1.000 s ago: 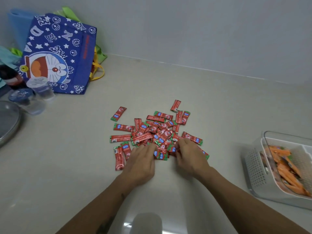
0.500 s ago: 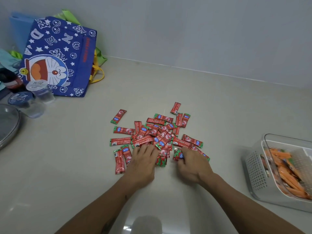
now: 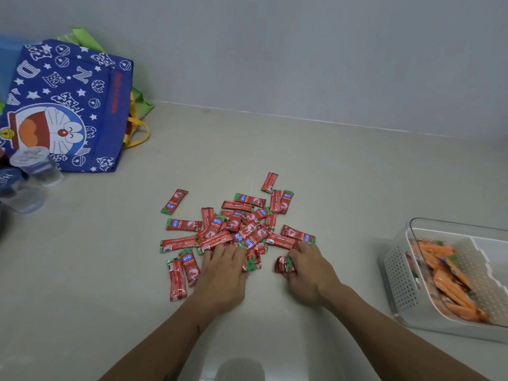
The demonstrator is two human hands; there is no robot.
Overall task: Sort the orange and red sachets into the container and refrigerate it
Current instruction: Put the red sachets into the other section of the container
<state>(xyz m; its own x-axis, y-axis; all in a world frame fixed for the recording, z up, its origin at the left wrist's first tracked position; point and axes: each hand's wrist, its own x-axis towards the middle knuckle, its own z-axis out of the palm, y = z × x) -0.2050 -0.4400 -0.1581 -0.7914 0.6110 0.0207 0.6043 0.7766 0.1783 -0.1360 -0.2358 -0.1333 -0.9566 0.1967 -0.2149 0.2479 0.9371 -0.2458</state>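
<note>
Several red sachets [image 3: 236, 226] lie in a loose pile in the middle of the beige counter. My left hand [image 3: 222, 273] lies palm down on the pile's near edge and pinches a small bunch of red sachets [image 3: 251, 262] at its thumb side. My right hand [image 3: 310, 270] is just right of it, fingers curled round another bunch of red sachets [image 3: 284, 265] pulled clear of the pile. The clear container [image 3: 398, 276] with a perforated white insert stands at the right edge. Orange sachets [image 3: 445, 279] fill its left compartment.
A blue cartoon tote bag [image 3: 68, 105] leans against the wall at the back left, with green and yellow bags behind it. Small lidded plastic cups [image 3: 35, 166] stand in front of it. The grey wall [image 3: 302, 50] closes the counter's far edge.
Both hands have drawn back toward me and apart. The right hand has pulled a bunch of red sachets out of the pile, and the left one keeps a small bunch at its thumb.
</note>
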